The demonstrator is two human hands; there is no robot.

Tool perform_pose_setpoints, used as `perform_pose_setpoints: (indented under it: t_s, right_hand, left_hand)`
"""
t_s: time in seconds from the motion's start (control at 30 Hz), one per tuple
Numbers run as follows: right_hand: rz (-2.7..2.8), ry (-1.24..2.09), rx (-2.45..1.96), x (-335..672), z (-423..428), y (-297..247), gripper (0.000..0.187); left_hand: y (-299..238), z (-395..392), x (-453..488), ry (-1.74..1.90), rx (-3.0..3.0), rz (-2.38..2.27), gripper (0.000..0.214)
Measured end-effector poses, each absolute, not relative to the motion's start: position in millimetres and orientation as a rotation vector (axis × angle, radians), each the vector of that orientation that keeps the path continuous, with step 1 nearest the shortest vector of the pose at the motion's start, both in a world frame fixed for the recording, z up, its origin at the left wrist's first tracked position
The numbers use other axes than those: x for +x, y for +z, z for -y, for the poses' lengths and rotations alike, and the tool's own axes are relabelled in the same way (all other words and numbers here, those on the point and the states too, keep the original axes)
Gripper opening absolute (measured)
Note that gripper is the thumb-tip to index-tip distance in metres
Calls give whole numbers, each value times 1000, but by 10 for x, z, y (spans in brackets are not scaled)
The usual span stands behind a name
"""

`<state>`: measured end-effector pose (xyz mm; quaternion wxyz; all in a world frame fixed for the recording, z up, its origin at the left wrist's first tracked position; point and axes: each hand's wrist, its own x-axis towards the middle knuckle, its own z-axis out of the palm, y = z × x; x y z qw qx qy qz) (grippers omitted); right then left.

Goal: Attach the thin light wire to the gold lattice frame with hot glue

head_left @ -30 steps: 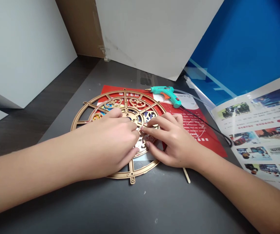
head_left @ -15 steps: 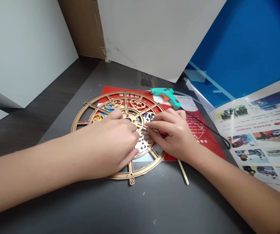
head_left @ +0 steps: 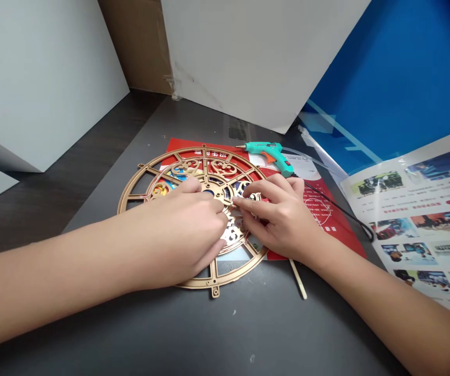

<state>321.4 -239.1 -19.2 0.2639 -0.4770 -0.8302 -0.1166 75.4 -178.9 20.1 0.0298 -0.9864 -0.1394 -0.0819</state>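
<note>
A round gold openwork frame [head_left: 142, 175] with scrolled inserts and coloured panes lies flat on the dark table, partly over a red printed sheet [head_left: 326, 214]. My left hand [head_left: 181, 230] lies palm down over its middle, fingers together and curled onto the hub. My right hand [head_left: 283, 216] comes in from the right, its fingers pinching and pressing a small gold scroll piece [head_left: 236, 230] just right of the hub. The fingertips of both hands almost meet there. My left forearm hides the frame's lower left part.
A teal hot glue gun [head_left: 269, 151] with an orange trigger lies behind the frame, its black cord [head_left: 342, 209] running right. A thin wooden stick [head_left: 298, 279] lies by my right wrist. Glossy printed posters [head_left: 416, 209] cover the right; white boards [head_left: 248, 57] stand behind.
My right hand has slid up and inward along the frame, from its lower right part to just right of the hub. My left hand has stayed put.
</note>
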Motion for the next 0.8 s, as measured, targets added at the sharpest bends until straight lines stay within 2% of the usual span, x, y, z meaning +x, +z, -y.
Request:
perform_pose_setpoints:
  t_s: [0.33, 0.8]
  right_hand:
    - [2260, -192, -1284, 3235, 2368, -209, 34]
    - [2300, -386, -1378, 3203, 2396, -150, 36]
  left_hand:
    - [220, 1794, 732, -228, -3097, 466, 37]
    - [164, 1777, 738, -225, -3108, 478, 37]
